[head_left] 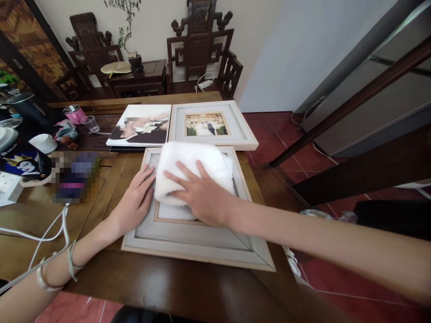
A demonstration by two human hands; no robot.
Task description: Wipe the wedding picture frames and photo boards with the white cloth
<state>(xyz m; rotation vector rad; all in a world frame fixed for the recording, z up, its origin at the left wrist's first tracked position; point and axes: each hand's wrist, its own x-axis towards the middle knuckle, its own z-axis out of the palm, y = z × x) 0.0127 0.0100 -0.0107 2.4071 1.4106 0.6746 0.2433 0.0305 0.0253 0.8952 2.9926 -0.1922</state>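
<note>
A light wooden picture frame (202,246) lies flat on the dark wooden table, close in front of me. Folded white cloth (202,154) covers much of its upper middle, so most of the picture inside is hidden. My right hand (202,193) presses down on the cloth with its fingers spread. At the frame's left side rests my left hand (136,199), fingers stretched out along the edge and near the cloth's left end. Behind stand close together a second framed picture (208,110) of a couple and a white-edged photo panel (151,119).
On the left are a phone (76,179) with a white cable, a dark mug (25,159), a white cup (43,143), a pink mug (74,114) and a clear cup (90,123). Carved chairs (198,45) stand by the wall. A dark wooden bar (346,98) slants at right.
</note>
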